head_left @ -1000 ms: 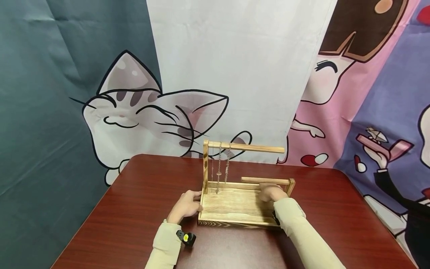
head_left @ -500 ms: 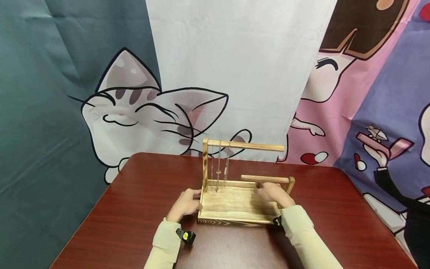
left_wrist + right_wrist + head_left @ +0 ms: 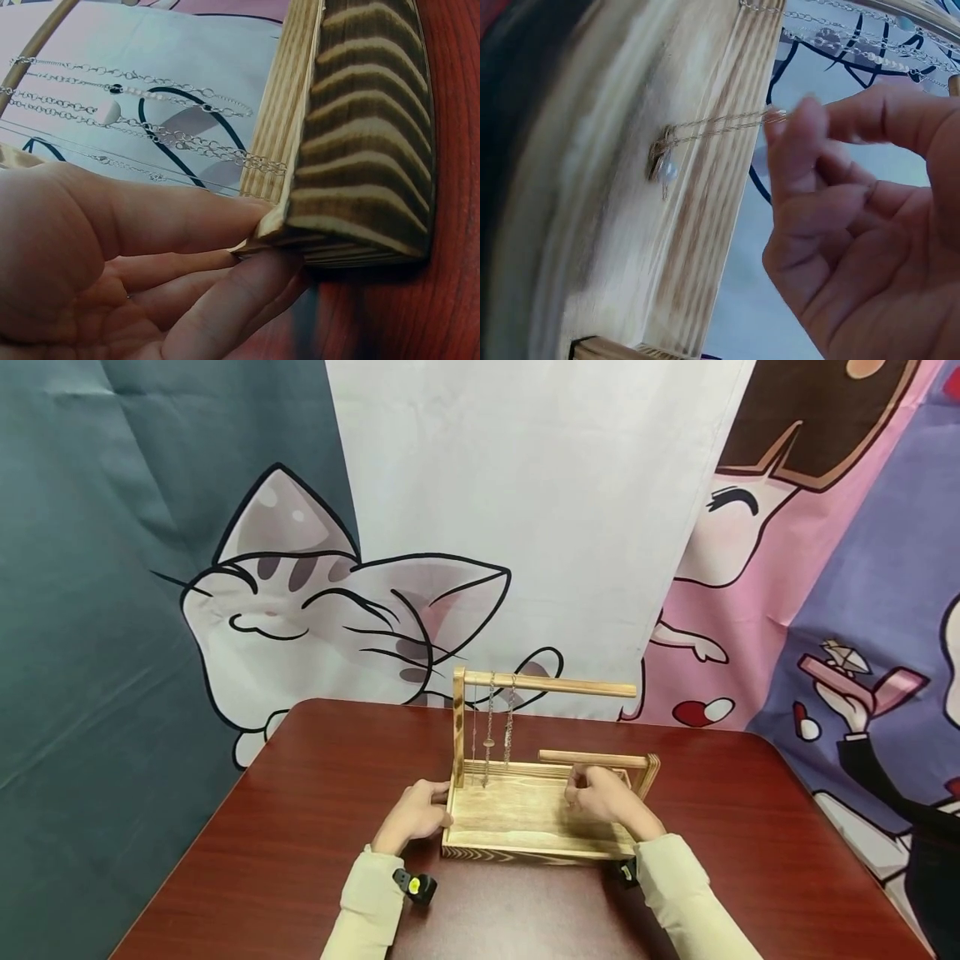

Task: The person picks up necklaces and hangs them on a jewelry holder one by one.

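A wooden jewelry stand (image 3: 517,818) with a shallow tray base sits on the table. Its left side is gripped by my left hand (image 3: 412,820), thumb over the rim and fingers beneath the corner in the left wrist view. Above the tray's right half, my right hand (image 3: 604,793) pinches a thin chain necklace (image 3: 716,127) between thumb and fingertips. The chain runs down to the tray floor, where the rest lies bunched with a pearl (image 3: 669,172). Silver chain necklaces (image 3: 150,112) hang from the stand's upper bar (image 3: 570,686), toward its left end.
A lower wooden bar (image 3: 588,760) on a short post extends over the tray's back right, just behind my right hand. The reddish-brown table (image 3: 330,777) surrounds the stand. A cartoon-printed cloth (image 3: 540,510) hangs behind the table.
My right hand has shifted slightly left and toward me, from beneath the lower bar, with its fingers now drawn together. My left hand keeps its place on the stand.
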### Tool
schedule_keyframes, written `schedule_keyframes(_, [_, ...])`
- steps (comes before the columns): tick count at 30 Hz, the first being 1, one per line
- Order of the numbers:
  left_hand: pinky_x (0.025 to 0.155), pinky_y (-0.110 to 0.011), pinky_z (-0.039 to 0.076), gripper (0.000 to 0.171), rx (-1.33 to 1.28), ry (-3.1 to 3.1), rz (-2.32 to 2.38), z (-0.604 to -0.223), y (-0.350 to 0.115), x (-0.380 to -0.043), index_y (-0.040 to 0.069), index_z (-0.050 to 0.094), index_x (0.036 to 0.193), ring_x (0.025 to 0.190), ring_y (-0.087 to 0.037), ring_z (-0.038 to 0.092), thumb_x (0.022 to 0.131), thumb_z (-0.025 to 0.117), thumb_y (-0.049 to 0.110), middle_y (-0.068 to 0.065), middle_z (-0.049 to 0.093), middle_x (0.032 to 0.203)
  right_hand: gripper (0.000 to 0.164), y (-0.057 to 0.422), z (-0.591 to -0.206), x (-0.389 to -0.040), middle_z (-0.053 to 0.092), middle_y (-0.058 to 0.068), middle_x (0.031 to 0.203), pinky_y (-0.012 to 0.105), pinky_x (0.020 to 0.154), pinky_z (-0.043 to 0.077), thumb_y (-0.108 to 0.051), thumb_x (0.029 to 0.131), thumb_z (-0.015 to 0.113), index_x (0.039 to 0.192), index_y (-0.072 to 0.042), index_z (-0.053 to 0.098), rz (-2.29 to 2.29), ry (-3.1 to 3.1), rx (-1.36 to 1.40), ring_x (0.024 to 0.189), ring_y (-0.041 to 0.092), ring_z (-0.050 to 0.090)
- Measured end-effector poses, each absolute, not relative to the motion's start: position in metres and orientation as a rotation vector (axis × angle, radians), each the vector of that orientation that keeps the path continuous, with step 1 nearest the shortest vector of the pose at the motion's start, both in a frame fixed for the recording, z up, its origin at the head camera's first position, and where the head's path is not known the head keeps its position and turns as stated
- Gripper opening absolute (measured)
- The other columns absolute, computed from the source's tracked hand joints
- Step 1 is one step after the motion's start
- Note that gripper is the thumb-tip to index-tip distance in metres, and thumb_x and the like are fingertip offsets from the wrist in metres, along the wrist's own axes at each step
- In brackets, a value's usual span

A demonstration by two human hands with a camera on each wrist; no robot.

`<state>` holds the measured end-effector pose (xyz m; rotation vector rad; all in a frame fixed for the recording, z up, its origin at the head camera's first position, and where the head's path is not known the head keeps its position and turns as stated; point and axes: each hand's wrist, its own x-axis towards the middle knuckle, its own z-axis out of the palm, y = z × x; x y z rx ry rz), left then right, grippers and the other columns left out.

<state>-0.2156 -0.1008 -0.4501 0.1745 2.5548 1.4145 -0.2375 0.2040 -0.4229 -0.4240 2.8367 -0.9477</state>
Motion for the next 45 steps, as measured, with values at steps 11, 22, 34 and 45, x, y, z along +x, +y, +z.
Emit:
schedule_keyframes(11, [0.050,-0.025,0.043,0.066,0.169,2.548,1.413,-0.449,-0.101,-0.215,-0.001,0.048,0.131,0.059,-0.013,0.058,0.067,0.062,-0.006,-0.017,0.062,0.114,0.008,0.203,-0.424,-0.235,0.056,0.007,0.065,0.021,0.044,0.039,-0.002,0.084,0.053,0.079,-0.005,0.059,-1.301,2.515,-0.739,0.055,0.014,0.052])
schedule_keyframes(22, [0.050,-0.024,0.043,0.066,0.167,2.556,1.414,-0.447,-0.100,-0.214,-0.001,0.049,0.130,0.057,-0.013,0.058,0.066,0.061,-0.006,-0.018,0.063,0.112,0.009,0.191,-0.396,-0.216,0.054,0.011,0.072,0.021,0.056,0.041,0.003,0.086,0.052,0.086,0.006,0.059,-1.297,2.523,-0.848,0.062,0.008,0.047])
schedule_keyframes(34, [0.049,-0.024,0.043,0.065,0.188,2.563,1.412,-0.445,-0.101,-0.213,-0.002,0.050,0.130,0.058,-0.013,0.058,0.065,0.061,-0.005,-0.018,0.063,0.111,0.009,0.188,-0.392,-0.214,0.054,0.009,0.072,0.021,0.053,0.040,0.002,0.086,0.052,0.087,0.005,0.060,-1.294,2.538,-0.821,0.059,0.004,0.045])
schedule_keyframes(45, [0.049,-0.024,0.043,0.065,0.187,2.548,1.432,-0.446,-0.100,-0.213,-0.003,0.050,0.129,0.059,-0.012,0.058,0.065,0.060,-0.007,-0.019,0.063,0.112,0.011,0.196,-0.426,-0.231,0.059,0.022,0.077,0.020,0.046,0.038,0.002,0.087,0.048,0.086,0.002,0.059,-1.472,2.414,-0.749,0.058,0.013,0.048])
